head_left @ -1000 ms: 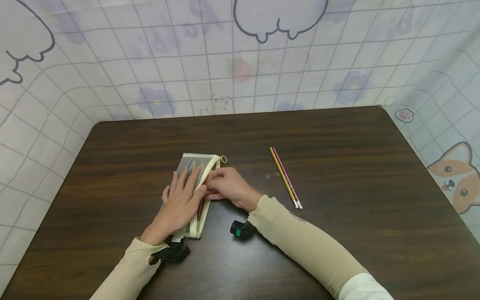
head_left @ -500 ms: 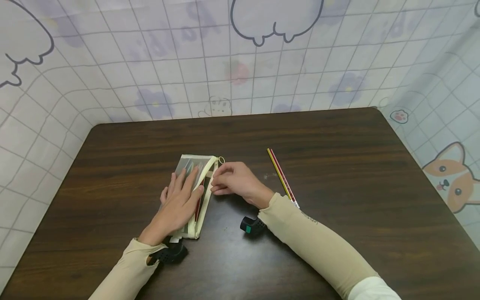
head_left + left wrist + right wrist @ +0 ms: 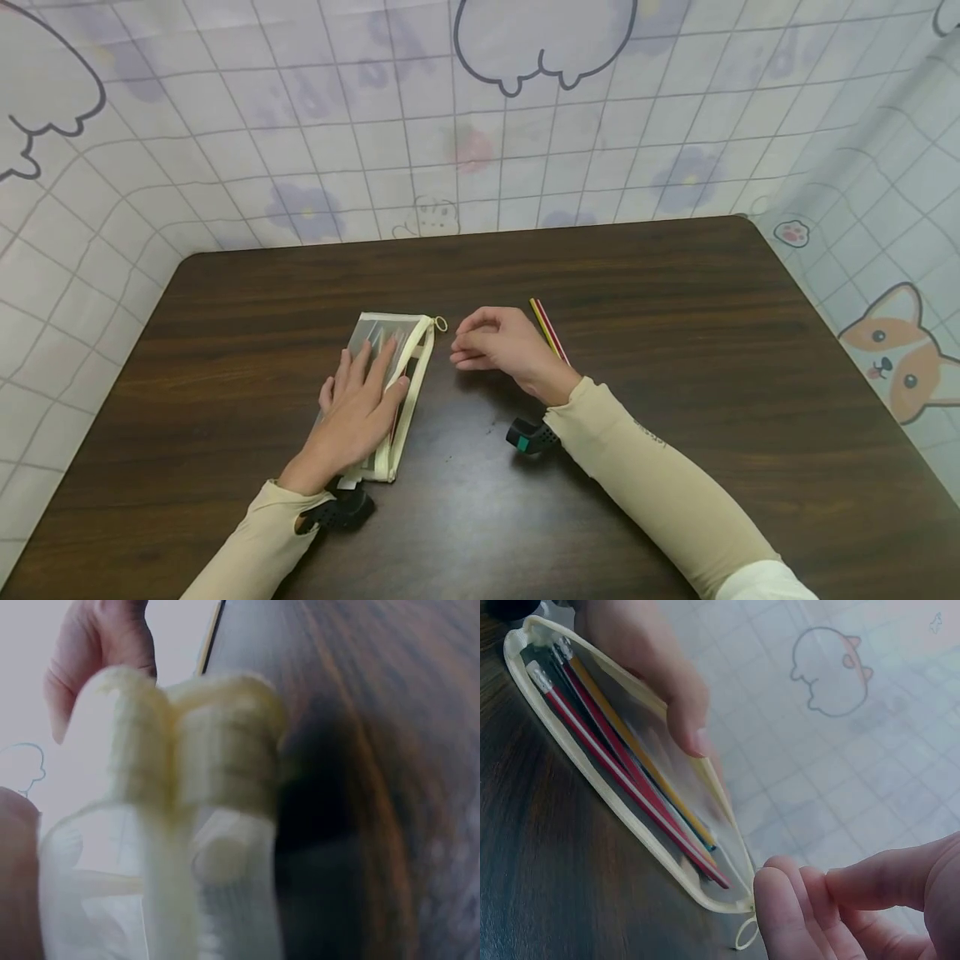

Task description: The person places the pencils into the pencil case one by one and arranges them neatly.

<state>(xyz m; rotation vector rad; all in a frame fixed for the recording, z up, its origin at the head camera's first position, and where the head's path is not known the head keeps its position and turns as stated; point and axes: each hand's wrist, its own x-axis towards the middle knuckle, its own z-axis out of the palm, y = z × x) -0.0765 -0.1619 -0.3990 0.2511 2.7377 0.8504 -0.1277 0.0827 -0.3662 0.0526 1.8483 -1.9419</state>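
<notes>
A see-through pencil pouch point(image 3: 415, 367) with cream edging lies on the table, its zip side gaping. My left hand point(image 3: 357, 414) rests on top of it, fingers spread and straight, thumb at the edge of the opening. Inside, the right wrist view shows several pencils, including a red one point(image 3: 615, 754) and a yellow one point(image 3: 641, 754). To the right of the pouch is my right hand point(image 3: 506, 346), fingers loosely bent, with nothing seen between them. Close by it lie two pencils point(image 3: 550, 329), one yellow and one red, partly hidden by that hand.
The dark wooden table point(image 3: 675, 333) has a patterned cloth point(image 3: 337, 125) hanging behind it and along both sides. A ring pull point(image 3: 441, 324) sits at the pouch's far corner. Each wrist carries a black camera point(image 3: 531, 437).
My right hand has drawn back from the pouch opening, moving right toward the two pencils and now covering their near ends. My left hand has stayed on the pouch.
</notes>
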